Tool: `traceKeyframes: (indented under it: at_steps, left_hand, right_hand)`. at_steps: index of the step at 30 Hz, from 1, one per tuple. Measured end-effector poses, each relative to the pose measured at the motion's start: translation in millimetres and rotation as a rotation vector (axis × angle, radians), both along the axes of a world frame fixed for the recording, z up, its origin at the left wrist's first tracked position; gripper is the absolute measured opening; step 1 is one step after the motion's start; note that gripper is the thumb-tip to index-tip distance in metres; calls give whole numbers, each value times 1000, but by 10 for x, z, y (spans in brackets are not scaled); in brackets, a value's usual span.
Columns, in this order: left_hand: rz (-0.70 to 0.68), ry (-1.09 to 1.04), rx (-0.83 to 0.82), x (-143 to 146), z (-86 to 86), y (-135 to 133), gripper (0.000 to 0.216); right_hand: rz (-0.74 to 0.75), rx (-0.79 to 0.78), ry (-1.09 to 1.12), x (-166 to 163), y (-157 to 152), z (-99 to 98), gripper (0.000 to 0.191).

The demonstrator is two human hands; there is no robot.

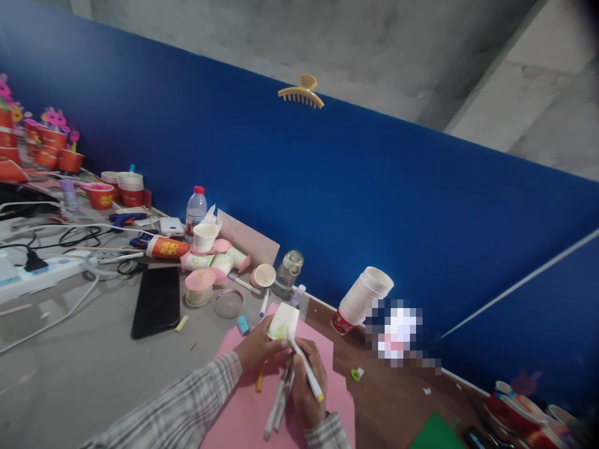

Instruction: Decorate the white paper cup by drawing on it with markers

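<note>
In my left hand [258, 347] is a small white paper cup [284, 319] with a yellow-green print, tilted on its side. My right hand [309, 380] grips a white marker pen [306, 366] with a yellow end, its tip at the cup's side. Under both hands lies pink paper [243, 399]. More white markers [276, 408] rest on the paper below my right hand, partly hidden by it. A yellow pen cap [259, 381] lies beside them. Just beyond my left hand is a teal cap or small bottle [243, 325].
Pink-trimmed paper cups [199, 290], a glass jar [287, 274] and a plastic bottle [196, 209] stand along the blue partition [210, 137]. A black phone [156, 302] lies left, near a power strip [51, 274] with cables. Stacked paper cups [365, 296] lean at right.
</note>
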State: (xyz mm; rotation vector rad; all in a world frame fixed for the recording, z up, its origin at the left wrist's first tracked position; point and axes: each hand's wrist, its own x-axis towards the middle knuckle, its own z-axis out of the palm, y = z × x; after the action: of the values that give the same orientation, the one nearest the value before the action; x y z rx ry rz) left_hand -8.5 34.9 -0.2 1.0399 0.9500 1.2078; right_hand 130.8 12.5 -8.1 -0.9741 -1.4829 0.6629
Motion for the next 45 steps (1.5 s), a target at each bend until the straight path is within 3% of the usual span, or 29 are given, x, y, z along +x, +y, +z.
traceKeyframes:
  at_steps: [15, 24, 39, 45]
  left_hand:
    - [-4, 151, 110, -16, -36, 24, 49]
    - [10, 132, 64, -23, -49, 35, 47]
    - [54, 140, 49, -50, -213, 133, 37]
    - [51, 121, 39, -38, -177, 119, 39]
  right_hand:
    - [-44, 8, -7, -15, 30, -29, 21]
    - [-37, 3, -12, -21, 12, 15, 20]
    - [-126, 32, -5, -14, 7, 51, 27]
    - [-112, 5, -3, -17, 23, 23, 24]
